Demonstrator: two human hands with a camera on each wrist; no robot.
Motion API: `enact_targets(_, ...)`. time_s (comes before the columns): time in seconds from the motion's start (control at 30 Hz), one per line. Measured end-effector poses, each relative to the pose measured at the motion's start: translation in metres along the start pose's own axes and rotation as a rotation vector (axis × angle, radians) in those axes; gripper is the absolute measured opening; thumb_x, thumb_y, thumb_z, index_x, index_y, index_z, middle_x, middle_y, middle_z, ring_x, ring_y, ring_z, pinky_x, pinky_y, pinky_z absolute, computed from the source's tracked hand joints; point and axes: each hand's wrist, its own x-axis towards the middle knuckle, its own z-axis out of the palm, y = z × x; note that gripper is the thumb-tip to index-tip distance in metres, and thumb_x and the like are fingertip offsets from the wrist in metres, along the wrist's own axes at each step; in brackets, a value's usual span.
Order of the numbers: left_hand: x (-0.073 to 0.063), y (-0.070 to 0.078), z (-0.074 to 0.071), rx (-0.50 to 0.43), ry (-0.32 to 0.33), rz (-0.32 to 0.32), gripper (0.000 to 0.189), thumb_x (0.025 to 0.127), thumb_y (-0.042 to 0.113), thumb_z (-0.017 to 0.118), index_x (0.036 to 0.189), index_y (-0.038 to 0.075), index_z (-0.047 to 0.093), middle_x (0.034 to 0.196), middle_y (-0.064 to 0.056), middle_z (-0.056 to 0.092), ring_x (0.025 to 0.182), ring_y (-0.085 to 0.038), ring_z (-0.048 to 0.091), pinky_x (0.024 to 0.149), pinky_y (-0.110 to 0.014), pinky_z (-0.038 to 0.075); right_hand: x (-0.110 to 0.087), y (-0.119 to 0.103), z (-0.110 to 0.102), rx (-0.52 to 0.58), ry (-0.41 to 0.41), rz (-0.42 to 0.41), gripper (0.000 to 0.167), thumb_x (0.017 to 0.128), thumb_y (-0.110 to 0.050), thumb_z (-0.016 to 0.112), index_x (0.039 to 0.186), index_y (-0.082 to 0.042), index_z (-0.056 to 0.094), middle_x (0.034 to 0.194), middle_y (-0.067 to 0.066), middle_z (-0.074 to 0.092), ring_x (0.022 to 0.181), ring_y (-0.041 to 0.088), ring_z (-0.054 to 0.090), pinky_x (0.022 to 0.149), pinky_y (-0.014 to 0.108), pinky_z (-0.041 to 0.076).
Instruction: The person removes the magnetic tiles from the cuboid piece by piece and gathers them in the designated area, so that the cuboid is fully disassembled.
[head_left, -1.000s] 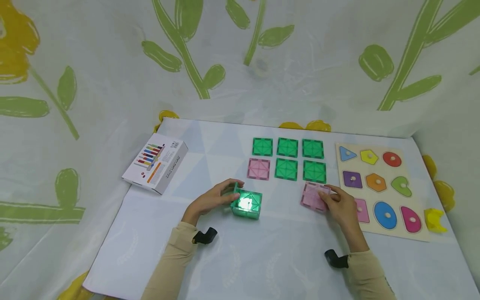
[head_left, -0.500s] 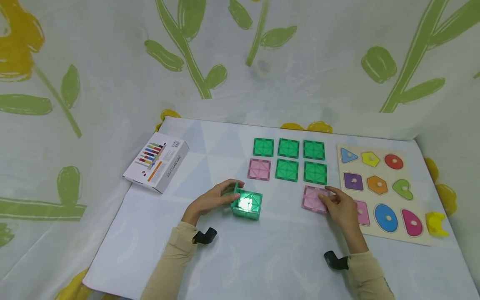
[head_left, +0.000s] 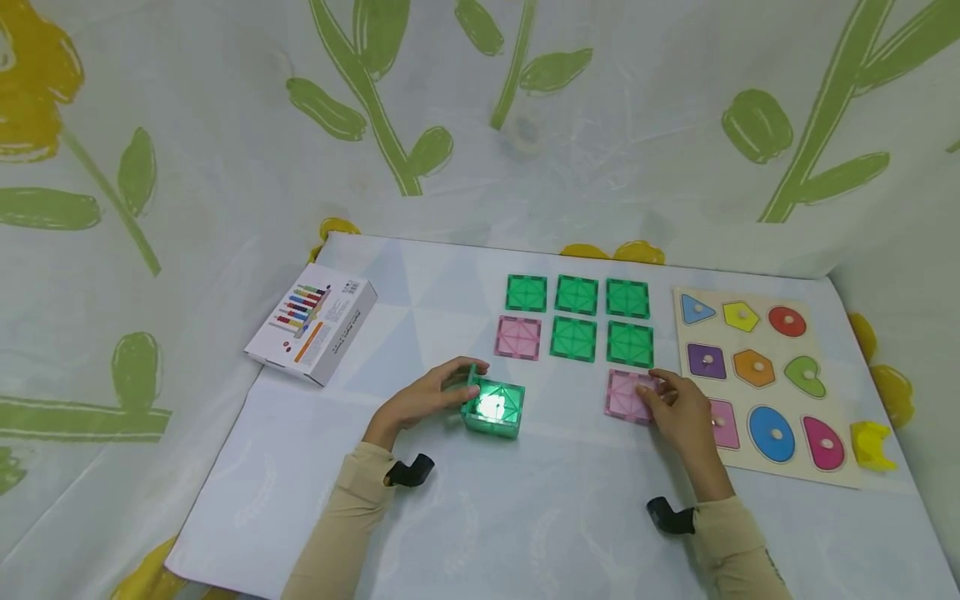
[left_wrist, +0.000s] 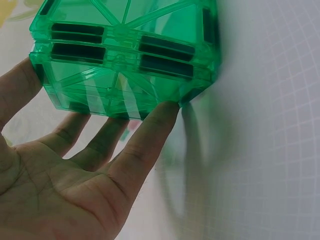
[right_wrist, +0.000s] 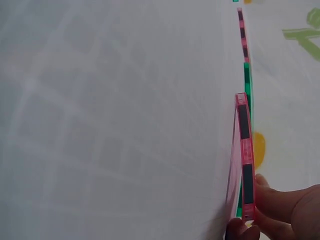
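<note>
My left hand (head_left: 426,396) grips the left side of a box built from green see-through magnetic tiles (head_left: 495,407). An upright tile edge stands between its thumb and fingers. In the left wrist view, two tile edges with dark magnets lie together along the box (left_wrist: 120,47), with fingertips at its lower edge. My right hand (head_left: 682,412) pinches a pink magnetic tile (head_left: 626,395) by its right edge. From the right wrist view this pink tile (right_wrist: 245,155) is edge-on, slightly tilted, close over the table. Behind it lie flat green tiles (head_left: 630,343) and another pink tile (head_left: 517,337).
A wooden shape puzzle board (head_left: 810,408) with knobbed pieces lies at the right, partly behind the right hand. Past it sits a small yellow piece (head_left: 870,446). At the left stands a white printed box (head_left: 315,325). A flower-patterned curtain (head_left: 600,167) rises behind the table.
The pink tile in my right hand has tipped flatter and no longer overlaps the green tile behind it. My left hand and the green box have stayed in place.
</note>
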Motion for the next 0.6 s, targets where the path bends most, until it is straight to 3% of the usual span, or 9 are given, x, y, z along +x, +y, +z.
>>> enact_targets(0.6, 0.0000, 0.0004, 0.0004, -0.005, -0.002, 0.001, 0.054, 0.100, 0.030, 0.061, 0.148, 0.011, 0.044, 0.155, -0.011, 0.044, 0.152, -0.032, 0.029, 0.123, -0.058, 0.029, 0.0037, 0.0023, -0.0022, -0.014, -0.023, -0.026, 0.044, 0.096, -0.023, 0.068, 0.133, 0.000, 0.060, 0.114, 0.022, 0.059, 0.093, 0.027, 0.050, 0.064, 0.022, 0.043)
